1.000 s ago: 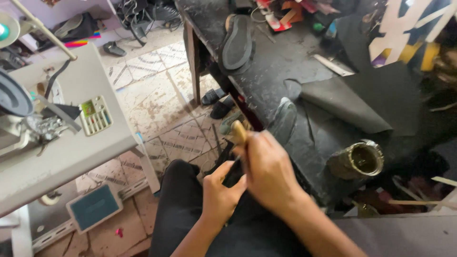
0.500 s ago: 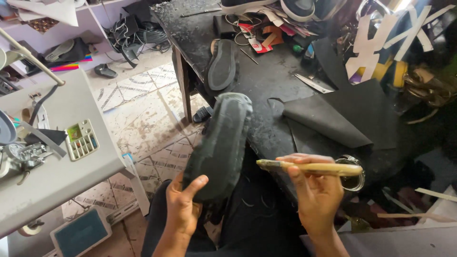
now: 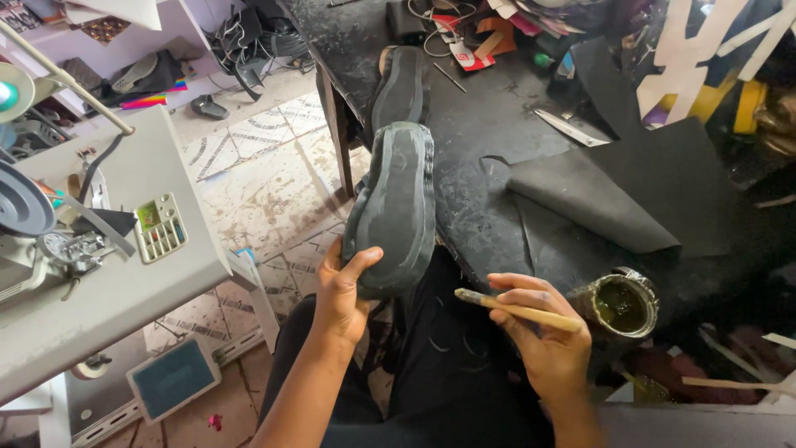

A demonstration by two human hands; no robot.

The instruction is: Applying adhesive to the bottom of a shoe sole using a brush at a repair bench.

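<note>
Head view: left hand [image 3: 344, 294] grips sole [image 3: 395, 207] (upright), right hand [image 3: 547, 336] beside

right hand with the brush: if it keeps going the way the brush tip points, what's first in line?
The right hand holds a brush whose tip points left. Straight on, it would probably first meet the heel end of the dark shoe sole gripped by the left hand, though depth is unclear from this view.

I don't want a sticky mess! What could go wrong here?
The open glue tin sits near the edge of the dark workbench, close to the right hand, so an elbow could tip it. The brush hovers over the person's dark trousers and might drip. The left hand grips only the shoe sole's end; it could slip.
</note>
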